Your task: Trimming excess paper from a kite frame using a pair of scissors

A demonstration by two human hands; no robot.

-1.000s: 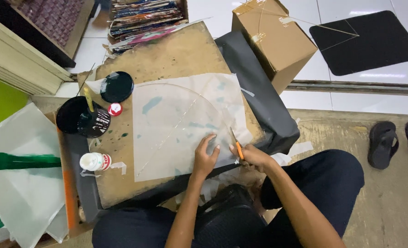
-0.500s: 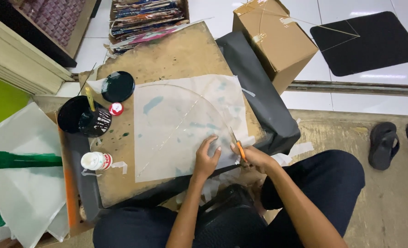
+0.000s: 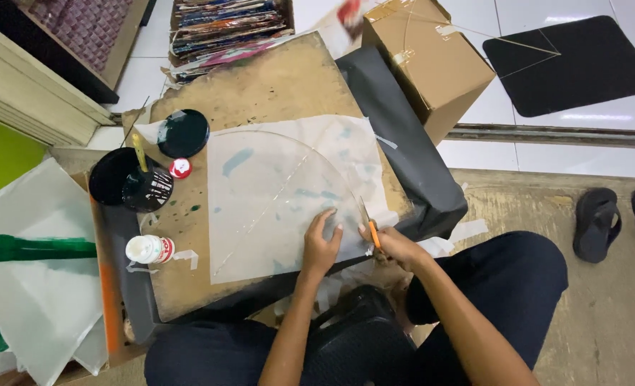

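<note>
The thin sheet of paper [image 3: 275, 200] lies on the brown board [image 3: 260, 93], its curved edge beside the scissors [image 3: 367, 221]. If the sheet slips, the cut could stray or tear. Left hand [image 3: 321, 246] lies flat on the sheet, fingers spread; right hand [image 3: 396, 246], just right of the sheet, is closed around the scissors.

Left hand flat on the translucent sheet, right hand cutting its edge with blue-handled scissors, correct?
Not quite. The head view shows the scissors in the right hand have orange handles, not blue. The rest holds: the left hand lies flat on the translucent sheet, and the blades are at its edge.
</note>
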